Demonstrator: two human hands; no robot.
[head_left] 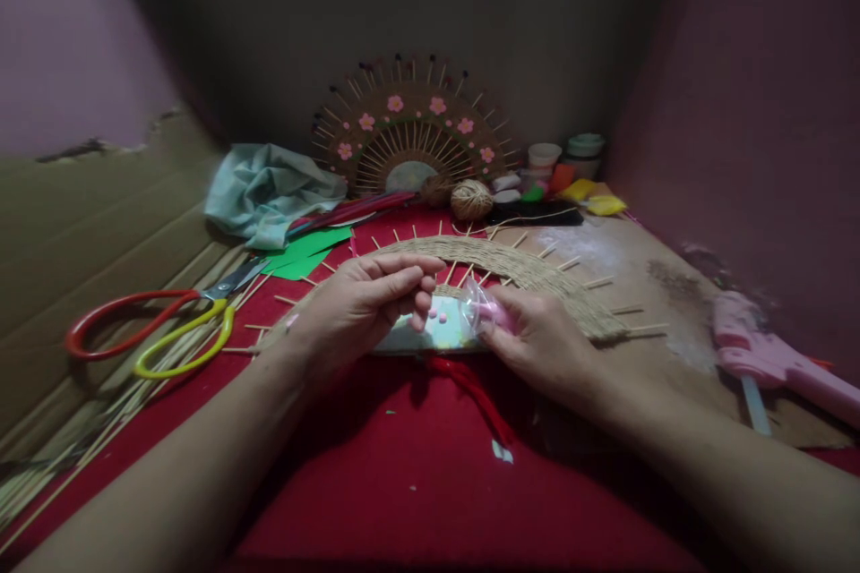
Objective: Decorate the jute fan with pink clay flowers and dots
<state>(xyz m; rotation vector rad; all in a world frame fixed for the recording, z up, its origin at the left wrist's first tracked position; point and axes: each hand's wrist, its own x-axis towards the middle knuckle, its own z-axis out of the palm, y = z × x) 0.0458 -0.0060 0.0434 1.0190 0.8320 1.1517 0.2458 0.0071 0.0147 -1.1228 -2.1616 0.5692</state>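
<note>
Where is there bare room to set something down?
Widest: the red surface nearest the wearer, before the red tassel, bar small scraps. Smaller: the smudged brown board between the woven fan and pink glue gun. Crowded: behind that fan (yarn balls, blue cloth) and far left (scissors, sticks).

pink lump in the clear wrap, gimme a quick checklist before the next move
1. Pink lump secure: ok, held in its clear wrap by the right hand.
2. Left hand free of any small piece: cannot tell, its fingers are curled.
3. Woven fan within reach: ok, right by both hands.
4. Pink dots visible on pale base: ok, at least two show.
5. Scissors clear of hands: ok, off left.
6. Glue gun switched off: cannot tell.
</note>
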